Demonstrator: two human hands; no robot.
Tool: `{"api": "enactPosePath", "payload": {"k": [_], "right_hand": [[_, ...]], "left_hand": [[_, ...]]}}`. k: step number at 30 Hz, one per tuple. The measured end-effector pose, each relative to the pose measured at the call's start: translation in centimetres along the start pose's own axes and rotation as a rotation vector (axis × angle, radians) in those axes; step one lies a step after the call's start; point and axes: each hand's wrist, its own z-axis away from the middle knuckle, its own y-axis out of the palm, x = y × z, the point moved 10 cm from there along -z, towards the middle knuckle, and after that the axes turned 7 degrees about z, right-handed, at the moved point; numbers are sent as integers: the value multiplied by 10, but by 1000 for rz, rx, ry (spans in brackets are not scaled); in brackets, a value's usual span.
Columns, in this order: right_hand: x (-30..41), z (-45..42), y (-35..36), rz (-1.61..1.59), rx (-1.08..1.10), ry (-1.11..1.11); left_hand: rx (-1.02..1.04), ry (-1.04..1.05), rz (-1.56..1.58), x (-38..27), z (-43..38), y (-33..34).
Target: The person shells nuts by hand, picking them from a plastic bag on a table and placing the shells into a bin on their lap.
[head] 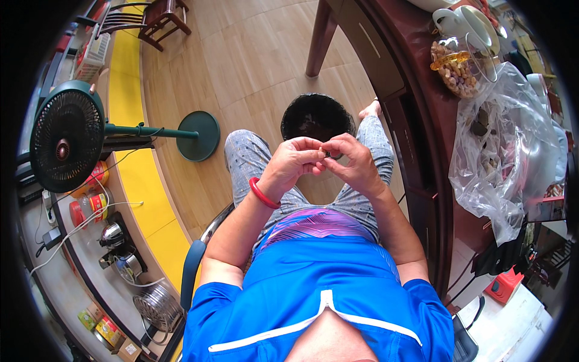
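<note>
Above my lap, my left hand and my right hand meet fingertip to fingertip. Between them they pinch a small brownish piece, mostly hidden by the fingers and too small to identify. A red bangle circles my left wrist. Just beyond the hands, on the floor between my legs, stands a round bin with a black plastic liner. To the right, on the dark red wooden table, are a glass jar of small tan pieces and a crumpled clear plastic bag with dark bits inside.
A green standing fan with a round base is on the left. Behind it, a low shelf holds red-lidded jars and cables. A wooden chair stands at the far left. A white pitcher sits behind the glass jar.
</note>
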Motion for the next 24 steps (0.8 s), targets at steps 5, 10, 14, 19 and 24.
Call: {"api": "enactPosePath", "payload": {"k": [5,10,14,19,24], "right_hand": [[-15,4,5,-115,68,124],[-30,10,11,-280,98,241],[-42,14,15,-311,88,299],[-33,11,11,-199,99,264],[-31,11,8,-166,47,274]], "left_hand": [[21,-2,-1,2,1,2],[24,7,-9,3,0,3],[17,17,-1,5,0,3],[-3,19,9,9,-1,0],[-22,46,-62,5,0,2]]}}
